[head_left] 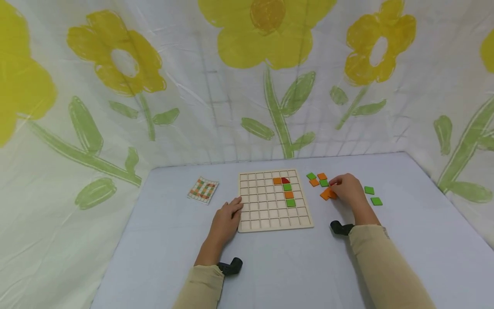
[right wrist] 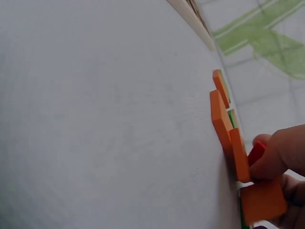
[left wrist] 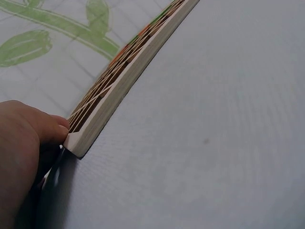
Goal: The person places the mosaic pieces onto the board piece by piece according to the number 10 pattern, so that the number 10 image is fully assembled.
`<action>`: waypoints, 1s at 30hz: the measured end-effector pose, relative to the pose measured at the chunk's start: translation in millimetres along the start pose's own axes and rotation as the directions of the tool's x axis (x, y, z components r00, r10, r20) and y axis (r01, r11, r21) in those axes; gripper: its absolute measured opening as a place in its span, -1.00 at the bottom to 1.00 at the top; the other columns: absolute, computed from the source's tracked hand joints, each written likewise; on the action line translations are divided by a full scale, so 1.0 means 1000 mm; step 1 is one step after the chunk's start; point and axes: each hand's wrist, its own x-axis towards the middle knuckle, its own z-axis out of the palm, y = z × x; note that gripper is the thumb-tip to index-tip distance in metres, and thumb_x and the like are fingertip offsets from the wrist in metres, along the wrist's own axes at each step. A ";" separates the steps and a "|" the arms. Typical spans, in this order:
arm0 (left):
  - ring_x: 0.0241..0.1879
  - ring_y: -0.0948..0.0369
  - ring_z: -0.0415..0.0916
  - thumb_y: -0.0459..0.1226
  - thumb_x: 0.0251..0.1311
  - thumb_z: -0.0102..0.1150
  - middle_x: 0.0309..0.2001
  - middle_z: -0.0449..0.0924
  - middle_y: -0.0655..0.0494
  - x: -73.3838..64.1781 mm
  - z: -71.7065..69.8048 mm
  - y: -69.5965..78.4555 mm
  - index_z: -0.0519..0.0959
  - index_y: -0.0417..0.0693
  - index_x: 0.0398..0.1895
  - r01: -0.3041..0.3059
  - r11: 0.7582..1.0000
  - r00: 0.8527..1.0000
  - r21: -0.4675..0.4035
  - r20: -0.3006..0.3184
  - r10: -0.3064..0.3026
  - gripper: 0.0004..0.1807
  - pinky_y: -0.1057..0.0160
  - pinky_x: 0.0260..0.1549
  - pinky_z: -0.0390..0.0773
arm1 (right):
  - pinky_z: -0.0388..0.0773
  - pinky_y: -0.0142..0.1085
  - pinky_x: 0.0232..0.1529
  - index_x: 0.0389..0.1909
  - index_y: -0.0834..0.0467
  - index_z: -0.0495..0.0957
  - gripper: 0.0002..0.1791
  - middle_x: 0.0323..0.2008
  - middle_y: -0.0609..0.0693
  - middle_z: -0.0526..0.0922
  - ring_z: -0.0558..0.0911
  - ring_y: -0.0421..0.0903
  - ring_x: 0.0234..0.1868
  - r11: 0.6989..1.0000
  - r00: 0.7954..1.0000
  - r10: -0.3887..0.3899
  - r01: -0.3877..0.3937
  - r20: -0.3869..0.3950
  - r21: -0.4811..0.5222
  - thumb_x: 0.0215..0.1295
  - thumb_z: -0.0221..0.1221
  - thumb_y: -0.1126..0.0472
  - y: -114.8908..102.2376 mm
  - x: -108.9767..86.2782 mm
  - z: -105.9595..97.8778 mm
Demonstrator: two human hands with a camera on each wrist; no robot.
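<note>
At its left edge, a wooden grid board [head_left: 256, 201] is touched by my left hand [head_left: 225, 219], whose thumb [left wrist: 50, 128] lies at the board's corner in the left wrist view. Orange and green square tiles and one red rounded piece [head_left: 285, 180] sit in cells toward the board's upper right. To the right of the board, my right hand [head_left: 348, 189] pinches a red tile [right wrist: 256, 152] between thumb and finger, above the loose tiles. An orange tile [right wrist: 262, 201] appears right by its fingers, and other orange tiles [head_left: 325, 195] overlap just left of the hand.
A small patterned card [head_left: 203, 190] with a coloured grid lies left of the board. Several green and orange tiles [head_left: 314, 183] lie between board and right hand; two green tiles [head_left: 369, 190] lie right of it. A flowered curtain [head_left: 185, 107] hangs behind the table.
</note>
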 end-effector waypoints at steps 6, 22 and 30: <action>0.39 -0.01 0.31 -0.30 0.39 0.08 0.36 0.42 0.19 0.001 0.002 0.000 0.60 -0.14 0.17 -0.003 1.000 1.000 0.003 -0.001 0.003 -0.67 -0.09 0.43 0.23 | 0.51 -0.18 -0.21 -0.11 0.24 0.67 -0.76 -0.10 0.21 0.45 0.45 0.13 -0.11 0.998 0.982 -0.048 0.056 -0.180 0.037 0.31 0.11 0.27 0.001 -0.008 0.006; 0.40 0.04 0.30 -0.30 0.39 0.09 0.35 0.42 0.20 0.003 0.001 0.000 0.60 -0.12 0.17 0.005 1.000 1.000 0.011 -0.002 -0.005 -0.67 -0.05 0.45 0.22 | 0.49 -0.39 -0.34 -0.36 0.09 0.76 -0.96 -0.24 -0.05 0.73 0.50 -0.09 -0.24 0.874 0.864 -0.457 0.392 0.213 0.286 0.17 0.36 0.25 -0.039 -0.050 0.042; 0.39 0.05 0.32 -0.30 0.38 0.09 0.35 0.43 0.19 0.002 0.001 0.000 0.60 -0.13 0.17 -0.007 1.000 1.000 0.017 -0.010 0.008 -0.67 -0.06 0.44 0.23 | 0.49 -0.34 -0.29 -0.31 0.02 0.76 -0.85 -0.20 -0.10 0.73 0.52 -0.08 -0.22 0.889 0.859 -0.448 0.398 0.247 0.226 0.20 0.27 0.30 -0.040 -0.053 0.049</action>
